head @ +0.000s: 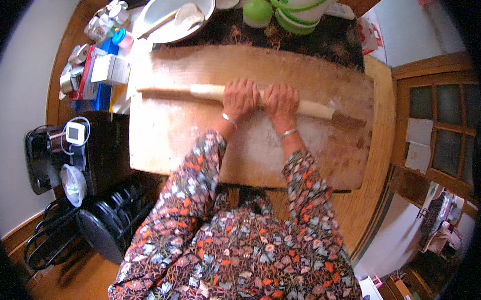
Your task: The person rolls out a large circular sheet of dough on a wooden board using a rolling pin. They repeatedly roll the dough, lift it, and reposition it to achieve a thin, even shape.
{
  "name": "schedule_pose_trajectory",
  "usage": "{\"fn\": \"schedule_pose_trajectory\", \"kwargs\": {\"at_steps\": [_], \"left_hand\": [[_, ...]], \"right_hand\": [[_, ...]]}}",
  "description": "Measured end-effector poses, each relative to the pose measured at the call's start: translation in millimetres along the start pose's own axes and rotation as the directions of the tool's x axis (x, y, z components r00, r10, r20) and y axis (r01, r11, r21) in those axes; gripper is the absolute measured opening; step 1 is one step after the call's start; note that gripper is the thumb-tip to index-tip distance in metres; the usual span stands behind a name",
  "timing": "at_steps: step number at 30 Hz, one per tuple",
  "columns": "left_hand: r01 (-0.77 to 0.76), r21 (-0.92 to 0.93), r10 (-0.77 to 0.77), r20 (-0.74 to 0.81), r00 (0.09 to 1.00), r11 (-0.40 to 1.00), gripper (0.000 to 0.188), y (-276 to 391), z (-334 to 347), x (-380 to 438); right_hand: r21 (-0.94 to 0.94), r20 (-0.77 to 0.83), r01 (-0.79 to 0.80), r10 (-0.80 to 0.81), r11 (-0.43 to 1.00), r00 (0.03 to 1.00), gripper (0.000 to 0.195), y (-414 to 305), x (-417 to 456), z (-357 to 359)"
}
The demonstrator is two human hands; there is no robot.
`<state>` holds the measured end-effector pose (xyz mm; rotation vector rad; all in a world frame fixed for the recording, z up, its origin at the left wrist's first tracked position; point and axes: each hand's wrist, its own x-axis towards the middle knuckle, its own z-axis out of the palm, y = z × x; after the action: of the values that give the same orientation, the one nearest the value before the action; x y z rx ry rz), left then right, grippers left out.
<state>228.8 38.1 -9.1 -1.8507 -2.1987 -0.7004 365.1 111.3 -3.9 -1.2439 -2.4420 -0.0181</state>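
Observation:
A long wooden rolling pin (164, 88) lies crosswise on a wooden board (176, 139). Pale dough (315, 109) is wrapped around its middle, and the bare wood shows at both ends. My left hand (241, 94) presses over the wrapped dough with curled fingers. Close beside it, my right hand (281, 98) grips the same roll a little further right. The dough under both palms is hidden. Flour whitens the board's surface near my wrists.
Behind the board stand a white enamel basin (150, 9) with a scoop inside, a green lidded container (257, 13) and green-and-white buckets (296, 23). Boxes (111, 69) and jars crowd the left side. Black folding chairs (100, 228) lean at lower left.

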Motion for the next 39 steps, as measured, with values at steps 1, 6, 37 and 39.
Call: {"fn": "schedule_pose_trajectory", "kwargs": {"at_steps": [1,6,37,39], "left_hand": [[0.000,0.025,0.000,-0.024,1.000,1.000,0.017,-8,-1,-2],[-0.046,0.073,0.053,-0.095,0.994,0.996,0.017,-69,-34,-7],[-0.009,0.125,0.012,-0.023,1.000,0.992,0.018,-3,1,-6],[0.050,-0.037,-0.052,-0.072,0.996,0.998,0.018,3,3,-1]], "right_hand": [[-0.008,-0.019,0.014,-0.014,1.000,1.000,0.028,9,4,-2],[-0.090,-0.050,0.047,-0.051,0.995,0.997,0.020,97,-29,-20],[-0.045,-0.067,-0.058,0.054,0.997,0.996,0.022,2,0,-3],[-0.010,-0.059,-0.002,0.002,1.000,0.998,0.021,-6,4,3]]}}
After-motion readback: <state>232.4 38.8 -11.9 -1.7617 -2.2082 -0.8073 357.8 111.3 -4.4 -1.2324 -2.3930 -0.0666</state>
